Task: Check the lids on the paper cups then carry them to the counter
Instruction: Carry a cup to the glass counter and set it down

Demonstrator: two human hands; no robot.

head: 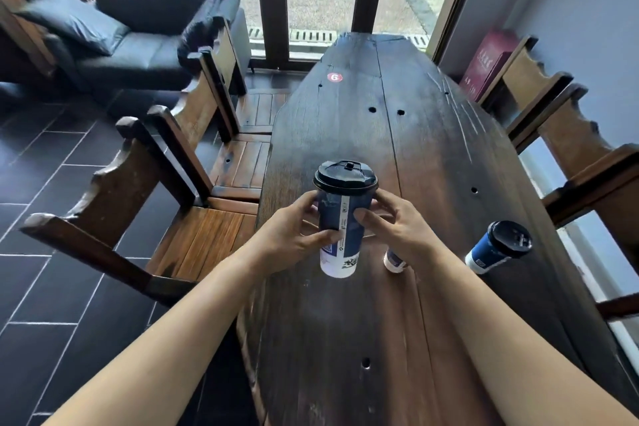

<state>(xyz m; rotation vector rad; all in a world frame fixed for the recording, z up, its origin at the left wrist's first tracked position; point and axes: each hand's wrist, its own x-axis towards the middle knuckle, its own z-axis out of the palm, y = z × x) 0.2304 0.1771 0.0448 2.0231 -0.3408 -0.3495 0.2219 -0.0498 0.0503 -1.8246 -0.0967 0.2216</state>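
Head view: tall paper cup [340,218] gripped between left hand [294,235] and right hand [394,228].

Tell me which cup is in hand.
The tall cup, gripped by left hand and right hand; the short cup far right stands untouched, a third cup peeks behind the right hand.

We've got the tall blue-and-white paper cup [340,228] upright between both hands, left hand [294,235] curled round one side, right hand [401,228] round the other, black lid [345,176] sitting on top. A second lidded cup [496,247] stands on the dark wooden table [345,339] to our right. A third cup [394,260] peeks out just behind our right hand.
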